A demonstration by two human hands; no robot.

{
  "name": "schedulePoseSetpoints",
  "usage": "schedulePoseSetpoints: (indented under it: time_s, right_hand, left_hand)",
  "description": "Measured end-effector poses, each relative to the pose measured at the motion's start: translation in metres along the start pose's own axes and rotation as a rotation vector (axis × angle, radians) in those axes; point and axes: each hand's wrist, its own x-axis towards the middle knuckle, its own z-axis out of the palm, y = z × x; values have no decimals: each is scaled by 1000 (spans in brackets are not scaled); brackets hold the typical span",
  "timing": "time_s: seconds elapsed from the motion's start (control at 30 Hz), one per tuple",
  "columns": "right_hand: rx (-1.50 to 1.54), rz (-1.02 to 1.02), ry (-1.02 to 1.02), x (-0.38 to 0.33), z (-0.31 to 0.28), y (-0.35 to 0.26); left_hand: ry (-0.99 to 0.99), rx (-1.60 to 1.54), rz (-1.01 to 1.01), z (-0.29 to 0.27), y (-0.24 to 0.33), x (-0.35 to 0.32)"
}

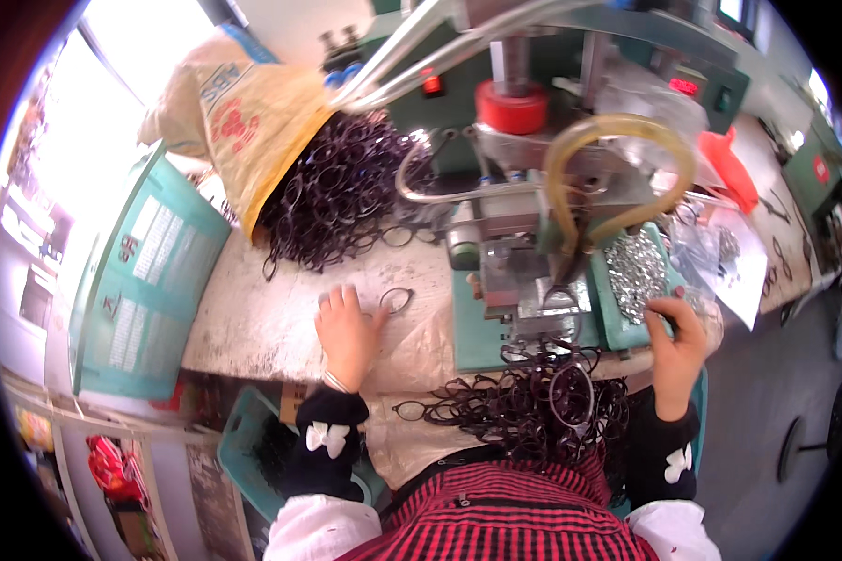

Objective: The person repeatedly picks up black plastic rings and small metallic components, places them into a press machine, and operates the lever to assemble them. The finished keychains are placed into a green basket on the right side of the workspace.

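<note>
My left hand (348, 338) lies on the worktable, fingers stretched out. Its thumb is beside a dark round-rimmed piece (398, 300) that looks like an eyeglass frame, partly hidden by the hand. At the front edge of a green tray (675, 280) of small silvery metal parts (634, 273), my right hand (678, 351) has its fingers drawn together. Whatever they hold is too small to make out. Between my hands stands a green-based press (515, 234), a dark rim (559, 297) under its head. A heap of similar dark frames (524, 402) lies before me, against my red-and-black checked apron (496, 510).
A yellow-beige woven sack (253, 122) spills more dark frames (346, 182) at the back left. A turquoise crate (150, 280) stands on the left; a turquoise bin (253, 453) sits below the table. Behind the tray are plastic bags (720, 234) and a red-orange object (728, 168).
</note>
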Motion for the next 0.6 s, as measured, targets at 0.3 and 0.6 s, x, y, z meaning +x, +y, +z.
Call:
schedulePoseSetpoints:
  time_s: [0.3,0.6]
  right_hand:
    - [436,-10,-126,30,80,-52]
    - [666,178,-213,28,76,-77]
  left_hand:
    - [111,-645,-172,3,20,-13]
    - [335,-1522,438,-173,133,59]
